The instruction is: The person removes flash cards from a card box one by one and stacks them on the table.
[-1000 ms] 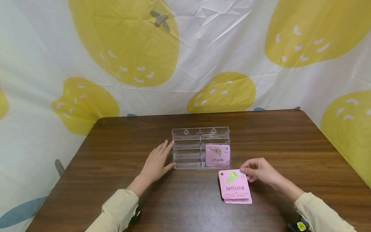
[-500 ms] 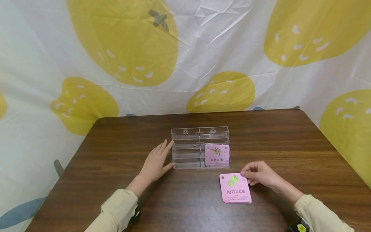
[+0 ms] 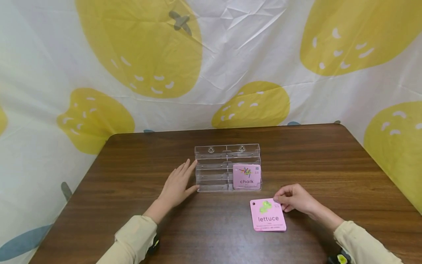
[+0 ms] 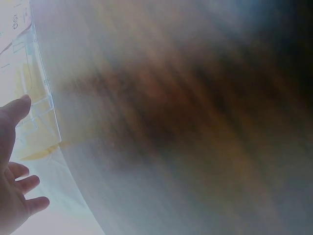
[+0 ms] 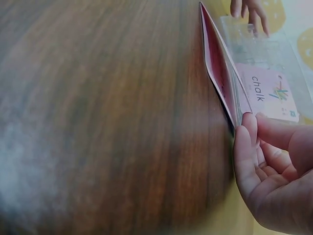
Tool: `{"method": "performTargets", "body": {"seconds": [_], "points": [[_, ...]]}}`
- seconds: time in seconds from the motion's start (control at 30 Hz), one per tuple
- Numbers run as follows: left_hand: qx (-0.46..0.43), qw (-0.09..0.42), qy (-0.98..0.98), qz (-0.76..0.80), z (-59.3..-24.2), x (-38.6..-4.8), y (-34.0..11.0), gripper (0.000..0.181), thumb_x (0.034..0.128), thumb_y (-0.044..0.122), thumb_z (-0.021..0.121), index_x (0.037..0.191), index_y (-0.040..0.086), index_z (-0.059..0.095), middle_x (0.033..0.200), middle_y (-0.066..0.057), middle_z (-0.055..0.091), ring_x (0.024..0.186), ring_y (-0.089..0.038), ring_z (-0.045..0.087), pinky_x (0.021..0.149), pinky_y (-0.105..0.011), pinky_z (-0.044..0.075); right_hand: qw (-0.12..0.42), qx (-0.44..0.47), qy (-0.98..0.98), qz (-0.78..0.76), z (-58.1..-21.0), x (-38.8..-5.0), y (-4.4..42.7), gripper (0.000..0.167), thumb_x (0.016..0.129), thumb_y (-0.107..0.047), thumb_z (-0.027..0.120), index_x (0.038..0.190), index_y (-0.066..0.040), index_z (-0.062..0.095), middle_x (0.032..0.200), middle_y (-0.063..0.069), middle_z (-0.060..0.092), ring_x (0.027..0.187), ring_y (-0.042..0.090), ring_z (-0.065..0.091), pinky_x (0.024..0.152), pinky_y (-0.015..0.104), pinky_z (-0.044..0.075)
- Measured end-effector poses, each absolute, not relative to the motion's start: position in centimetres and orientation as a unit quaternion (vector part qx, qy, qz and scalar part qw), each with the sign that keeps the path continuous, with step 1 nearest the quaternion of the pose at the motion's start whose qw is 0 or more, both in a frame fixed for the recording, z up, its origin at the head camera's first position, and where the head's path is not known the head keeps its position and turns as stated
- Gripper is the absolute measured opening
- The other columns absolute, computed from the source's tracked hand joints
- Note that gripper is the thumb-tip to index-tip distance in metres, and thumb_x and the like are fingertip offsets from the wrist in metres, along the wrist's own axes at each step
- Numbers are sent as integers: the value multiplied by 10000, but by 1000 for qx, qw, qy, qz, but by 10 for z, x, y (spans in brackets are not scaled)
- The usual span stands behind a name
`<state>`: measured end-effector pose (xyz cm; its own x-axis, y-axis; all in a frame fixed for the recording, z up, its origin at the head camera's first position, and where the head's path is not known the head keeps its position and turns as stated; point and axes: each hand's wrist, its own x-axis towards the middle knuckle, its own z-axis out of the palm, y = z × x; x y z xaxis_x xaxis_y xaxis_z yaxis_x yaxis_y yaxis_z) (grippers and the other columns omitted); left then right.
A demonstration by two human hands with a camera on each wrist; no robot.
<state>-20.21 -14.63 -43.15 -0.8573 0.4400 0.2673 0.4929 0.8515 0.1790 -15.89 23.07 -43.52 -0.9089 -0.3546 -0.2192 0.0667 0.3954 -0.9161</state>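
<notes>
A clear plastic card rack (image 3: pixel 211 167) with two columns of tiered pockets stands on the table. A pink card reading "chalk" (image 3: pixel 247 177) fills the lower right pocket. With fingers extended, my left hand (image 3: pixel 174 187) touches the rack's left side. My right hand (image 3: pixel 296 198) pinches the upper right corner of a pink card reading "lettuce" (image 3: pixel 268 218), in front of the rack. In the right wrist view a second card edge (image 5: pixel 215 81) shows just under it, with a narrow gap between the two. How many cards lie there is hidden.
The brown wooden table (image 3: pixel 138 157) has a rounded far edge. A white curtain (image 3: pixel 184 113) printed with yellow fruit hangs behind and beside it.
My right hand has come slightly lower with the lettuce card, which now nearly covers the card beneath. The left hand and the rack stay where they were.
</notes>
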Motion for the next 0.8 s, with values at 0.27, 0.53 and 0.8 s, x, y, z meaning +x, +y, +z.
{"method": "performTargets", "body": {"seconds": [0.27,0.53,0.8], "points": [[-244,113,-955,-122,-432,-202,-146,780,814,350,663,1441,136,250,1420,-206,322,1260,-345,369,1000,-521,318,189,-89,823,-528,-437,-159,230,224,850,-66,605,917,148,606,647,13,560,556,84,545,492,241,512],[-240,107,-957,-122,-431,-202,-146,783,814,353,662,1442,135,247,1427,-202,312,1263,-345,364,1005,-520,311,188,-86,830,-518,-435,-159,231,218,846,-72,615,914,135,618,653,27,572,558,107,550,495,268,521],[-240,108,-958,-118,-432,-202,-146,786,814,356,662,1443,137,245,1427,-200,313,1264,-343,363,1001,-523,314,185,-92,834,-512,-434,-159,230,212,842,-76,622,907,126,628,649,31,573,559,113,544,493,269,521]]}}
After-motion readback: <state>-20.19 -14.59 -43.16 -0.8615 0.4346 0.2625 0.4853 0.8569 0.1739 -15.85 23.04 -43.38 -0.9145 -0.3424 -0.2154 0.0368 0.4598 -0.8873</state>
